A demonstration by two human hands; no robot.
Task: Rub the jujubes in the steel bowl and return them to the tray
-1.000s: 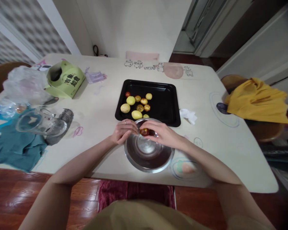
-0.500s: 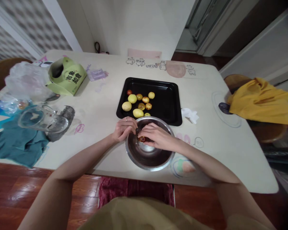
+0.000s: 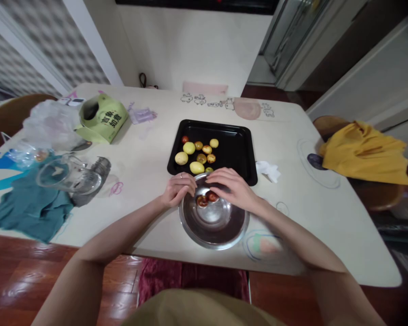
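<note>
A steel bowl sits at the near edge of the black tray. Inside it, toward the far left, lie small red-brown round fruits; one fruit touches another fruit. My left hand, with a ring on one finger, is curled over the bowl's left rim. Over the far right side of the bowl is my right hand. Its fingers are spread and stretched out, with the thumb close to the right-hand fruit and nothing in the grasp.
The black tray holds several yellow, brown and red round fruits, including a yellow one. A crumpled tissue lies right of it. Leftward are a glass pitcher, teal cloth, green box and plastic bag.
My right hand has moved off the fruit toward the bowl's far right rim, its fingers now spread. Two fruits show in the bowl. My left hand stays on the rim; the view has tilted up slightly.
</note>
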